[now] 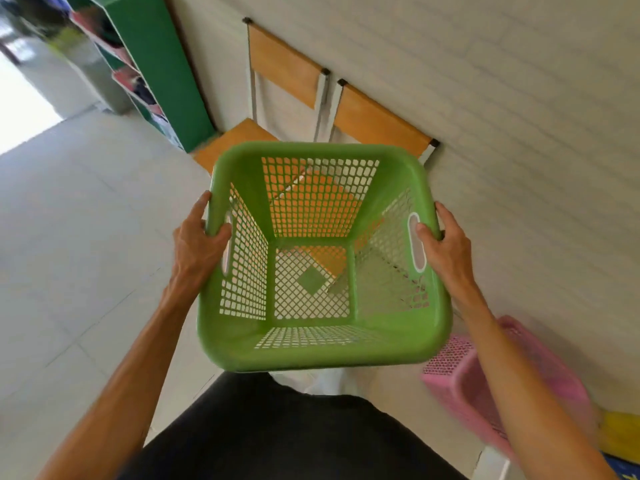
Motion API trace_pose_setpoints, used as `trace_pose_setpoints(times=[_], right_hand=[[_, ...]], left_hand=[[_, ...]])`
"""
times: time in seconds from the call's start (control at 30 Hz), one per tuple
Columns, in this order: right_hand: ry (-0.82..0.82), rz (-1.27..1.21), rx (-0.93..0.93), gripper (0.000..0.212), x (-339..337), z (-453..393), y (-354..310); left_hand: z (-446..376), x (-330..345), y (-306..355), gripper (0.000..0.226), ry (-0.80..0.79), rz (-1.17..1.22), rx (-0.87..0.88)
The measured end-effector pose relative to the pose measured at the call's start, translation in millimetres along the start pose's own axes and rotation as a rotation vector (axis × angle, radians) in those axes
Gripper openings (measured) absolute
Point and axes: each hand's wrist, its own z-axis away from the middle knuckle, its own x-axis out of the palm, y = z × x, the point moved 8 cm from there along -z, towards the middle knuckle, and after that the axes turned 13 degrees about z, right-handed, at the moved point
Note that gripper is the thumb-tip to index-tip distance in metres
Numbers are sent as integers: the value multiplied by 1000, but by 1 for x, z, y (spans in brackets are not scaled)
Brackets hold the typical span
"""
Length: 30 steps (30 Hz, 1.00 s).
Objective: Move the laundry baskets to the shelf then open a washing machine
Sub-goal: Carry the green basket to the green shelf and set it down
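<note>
- The empty green perforated plastic laundry basket (pixel 323 258) is held at centre frame, above the floor.
- Left hand (pixel 197 242) and right hand (pixel 446 249) each grip a side rim beside its handle slot.
- Likely light and fairly stiff (rims may flex); the slots suit carrying.
- The green shelf (pixel 162 64) stands at upper left.

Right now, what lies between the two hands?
In the head view, only the green basket: the left hand grips its left rim and the right hand its right rim. The basket holds nothing.
</note>
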Motion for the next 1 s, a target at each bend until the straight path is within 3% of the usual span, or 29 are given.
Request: trace_pose_setpoints(times=[0.23, 0.4, 1.0], right_hand=[[-113, -21, -152, 59, 98, 4, -128], [-170, 20, -295, 49, 156, -11, -215], [-274, 50, -417, 50, 359, -154, -508]], left_hand=[[-19, -140, -48, 64, 169, 18, -35], [-52, -212, -81, 62, 276, 13, -52], [-320, -390, -141, 62, 427, 23, -139]])
